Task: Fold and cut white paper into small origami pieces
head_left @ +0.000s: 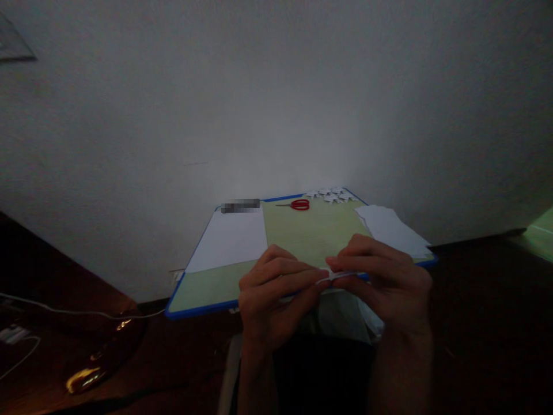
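Both my hands meet in front of the table's near edge, pinching a small piece of folded white paper (pixel 332 275) between them. The thumb and fingertips of my left hand (pixel 276 294) close on its left end. My right hand (pixel 384 282) grips the right end the same way, fingers above and thumb below. Much of the paper is hidden by my fingers, so its full shape does not show. Beyond the hands, red-handled scissors (pixel 299 204) lie on the table, blades pointing left.
The pale green table (pixel 211 293) has a blue rim and stands against a wall. White paper sheets (pixel 231 239) lie at its left, and more loose sheets (pixel 391 227) at its right. Several folded white paper shapes (pixel 332 195) sit at the back right. A white cable (pixel 86 313) runs left.
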A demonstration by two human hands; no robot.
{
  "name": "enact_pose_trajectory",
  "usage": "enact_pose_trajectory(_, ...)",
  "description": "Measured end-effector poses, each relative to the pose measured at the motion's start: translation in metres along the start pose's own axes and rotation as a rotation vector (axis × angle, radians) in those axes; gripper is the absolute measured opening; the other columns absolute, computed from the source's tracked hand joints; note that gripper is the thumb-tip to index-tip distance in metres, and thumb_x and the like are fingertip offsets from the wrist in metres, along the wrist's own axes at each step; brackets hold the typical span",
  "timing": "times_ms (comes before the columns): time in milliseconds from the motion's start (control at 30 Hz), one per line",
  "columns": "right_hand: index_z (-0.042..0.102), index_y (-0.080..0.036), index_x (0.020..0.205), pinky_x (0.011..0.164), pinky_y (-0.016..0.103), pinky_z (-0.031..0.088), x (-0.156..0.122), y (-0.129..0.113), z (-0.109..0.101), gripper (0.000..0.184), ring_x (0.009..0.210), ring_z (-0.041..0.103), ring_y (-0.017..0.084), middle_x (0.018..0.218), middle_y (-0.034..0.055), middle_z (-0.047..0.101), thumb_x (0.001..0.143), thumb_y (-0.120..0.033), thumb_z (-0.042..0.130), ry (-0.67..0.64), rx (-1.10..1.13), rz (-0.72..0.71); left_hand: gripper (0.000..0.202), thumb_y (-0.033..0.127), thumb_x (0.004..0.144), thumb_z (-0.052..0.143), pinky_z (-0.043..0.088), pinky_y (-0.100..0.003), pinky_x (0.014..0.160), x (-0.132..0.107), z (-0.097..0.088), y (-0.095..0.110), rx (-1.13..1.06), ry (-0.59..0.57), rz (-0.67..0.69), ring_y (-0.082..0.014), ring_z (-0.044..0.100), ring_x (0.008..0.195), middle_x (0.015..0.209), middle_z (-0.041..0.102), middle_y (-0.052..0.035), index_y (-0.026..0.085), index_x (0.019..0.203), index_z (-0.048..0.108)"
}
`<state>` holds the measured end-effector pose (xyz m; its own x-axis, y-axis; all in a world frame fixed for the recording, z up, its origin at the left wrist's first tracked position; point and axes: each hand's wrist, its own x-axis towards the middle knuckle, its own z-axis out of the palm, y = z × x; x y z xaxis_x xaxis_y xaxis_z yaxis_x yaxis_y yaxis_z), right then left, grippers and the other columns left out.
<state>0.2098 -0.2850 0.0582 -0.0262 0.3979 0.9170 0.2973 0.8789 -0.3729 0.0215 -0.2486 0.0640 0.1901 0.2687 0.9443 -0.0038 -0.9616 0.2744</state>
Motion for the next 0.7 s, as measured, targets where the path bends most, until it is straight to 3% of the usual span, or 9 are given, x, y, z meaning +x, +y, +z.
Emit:
enact_pose_trajectory(167, 0.080, -0.033, 0.121, 0.063, 0.035, 0.045, 0.002, 0.000, 0.000, 0.038, 0.075, 0.058, 0.018, 0.083, 0.0009, 0.073, 0.089, -0.013, 0.081, 0.000, -0.075, -0.048, 0.028, 0.003, 0.085, 0.081, 0.051, -0.031, 0.064, -0.001, 0.003, 0.001, -0.006, 0.033, -0.038, -0.0141, 0.063, 0.071, 0.081, 0.074, 0.0018, 0.024, 0.103, 0.079)
enact_pose_trajectory(267, 0.080, -0.036, 0.121, 0.063, 0.036, 0.043, 0.002, 0.004, -0.001, 0.033, 0.074, 0.057, 0.019, 0.080, 0.0007, 0.074, 0.092, -0.020, 0.080, 0.007, -0.080, -0.044, 0.024, 0.009, 0.086, 0.083, 0.052, -0.033, 0.067, 0.000, 0.003, -0.002, 0.003, 0.040, -0.014, -0.0147, 0.064, 0.072, 0.081, 0.074, 0.0021, 0.025, 0.103, 0.079)
enact_pose_trajectory(367, 0.084, -0.040, 0.111, 0.062, 0.039, 0.042, 0.001, 0.012, 0.000, 0.020, 0.066, 0.055, 0.020, 0.069, 0.0001, 0.069, 0.093, -0.032, 0.079, 0.139, -0.029, -0.061, 0.022, 0.021, 0.086, 0.087, 0.054, -0.036, 0.072, 0.002, 0.002, -0.006, -0.006, -0.019, -0.002, -0.0174, 0.067, 0.078, 0.086, 0.077, -0.0003, 0.025, 0.106, 0.079)
enact_pose_trajectory(500, 0.085, -0.043, 0.098, 0.061, 0.040, 0.040, 0.000, 0.021, 0.002, 0.013, 0.060, 0.048, 0.020, 0.060, -0.0004, 0.060, 0.094, -0.049, 0.074, 0.339, 0.101, -0.083, 0.022, 0.014, 0.089, 0.082, 0.055, -0.035, 0.071, 0.003, 0.001, -0.012, -0.063, -0.061, 0.009, -0.0178, 0.069, 0.080, 0.088, 0.078, -0.0022, 0.024, 0.108, 0.080)
enact_pose_trajectory(700, 0.083, -0.043, 0.095, 0.067, 0.044, 0.047, -0.003, 0.024, -0.007, 0.008, 0.066, 0.056, 0.022, 0.067, -0.0013, 0.067, 0.093, -0.042, 0.076, 0.237, 0.083, -0.073, 0.011, 0.021, 0.090, 0.082, 0.055, -0.037, 0.067, -0.001, 0.000, -0.014, -0.209, 0.116, -0.037, -0.0176, 0.068, 0.073, 0.082, 0.078, -0.0006, 0.027, 0.099, 0.082)
